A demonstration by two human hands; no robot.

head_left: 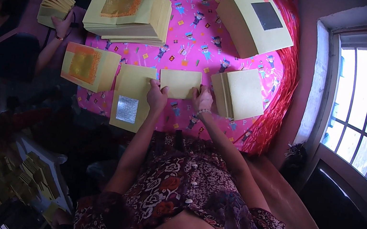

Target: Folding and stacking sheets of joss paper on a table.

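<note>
Between my hands lies a small plain yellow joss paper sheet (pixel 180 83), low over the pink patterned cover. My left hand (pixel 157 95) is closed with its thumb at the sheet's lower left corner. At its lower right corner, the fingers of my right hand (pixel 202 100) pinch the edge; whether the sheet is folded I cannot tell. Beside my left wrist, a longer yellow sheet with a silver square (pixel 127 109) lies flat. To the right of my right hand sits a stack of plain yellow papers (pixel 239 94), slightly fanned at its left side.
Left is a yellow stack with a gold square (pixel 82 66); behind it, a taller gold-square stack (pixel 128 8). A dark-square stack (pixel 257 22) stands far right, beside red shiny strands (pixel 290 84). Another person's hand (pixel 62 26) holds fanned yellow papers at left. A barred window (pixel 364 106) is right.
</note>
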